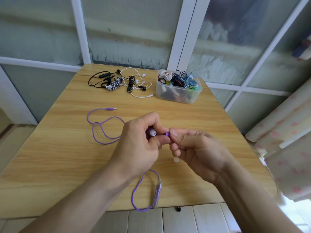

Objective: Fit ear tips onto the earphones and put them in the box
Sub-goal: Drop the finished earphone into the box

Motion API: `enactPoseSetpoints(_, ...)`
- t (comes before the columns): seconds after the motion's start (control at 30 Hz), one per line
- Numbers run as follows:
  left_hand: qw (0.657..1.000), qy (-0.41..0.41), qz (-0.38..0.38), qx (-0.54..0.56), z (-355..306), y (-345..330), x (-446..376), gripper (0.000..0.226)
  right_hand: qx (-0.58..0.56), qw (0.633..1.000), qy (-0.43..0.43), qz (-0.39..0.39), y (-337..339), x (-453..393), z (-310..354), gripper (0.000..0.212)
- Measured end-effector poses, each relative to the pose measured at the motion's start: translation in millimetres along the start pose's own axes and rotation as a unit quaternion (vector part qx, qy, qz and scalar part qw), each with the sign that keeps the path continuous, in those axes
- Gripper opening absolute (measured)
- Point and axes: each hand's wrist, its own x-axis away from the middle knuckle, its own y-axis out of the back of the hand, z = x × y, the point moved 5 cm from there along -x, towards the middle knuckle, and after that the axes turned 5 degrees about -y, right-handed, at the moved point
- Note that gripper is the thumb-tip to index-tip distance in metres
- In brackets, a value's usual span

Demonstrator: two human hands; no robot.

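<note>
The left hand (pixel 141 140) is curled around a purple earbud (pixel 151 132) whose white ear tip (pixel 153 132) faces the camera, held between thumb and bent fingers. The right hand (pixel 193 148) meets it just beside, thumb and forefinger pinching a second purple earbud (pixel 167 134), of which only a small part shows; this hand is blurred, so it is hard to say whether that bud has a tip on it. A loose white ear tip (pixel 176 159) lies on the wooden table (pixel 67 157) just under the right hand's lower fingers. The purple cable (pixel 102 126) loops out to the left of the hands and ends in a plug (pixel 111 108) lying flat farther back, while another loop of it hangs over the near table edge with an inline remote (pixel 158 190). At the far side, a clear plastic box (pixel 178 93) holds a tangle of coloured earphones, and left of it, well apart from the hands, lies a heap of black and white earphones (pixel 121 81).
</note>
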Motion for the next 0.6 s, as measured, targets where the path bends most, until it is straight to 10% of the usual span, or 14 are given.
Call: enactPoseSetpoints(0.6, 0.995, 0.041, 0.028, 0.082, 6.6, 0.6, 2.8, 0.021, 0.211, 0.94, 0.257, -0.068, 4.7, 7.9, 19.0, 0.011)
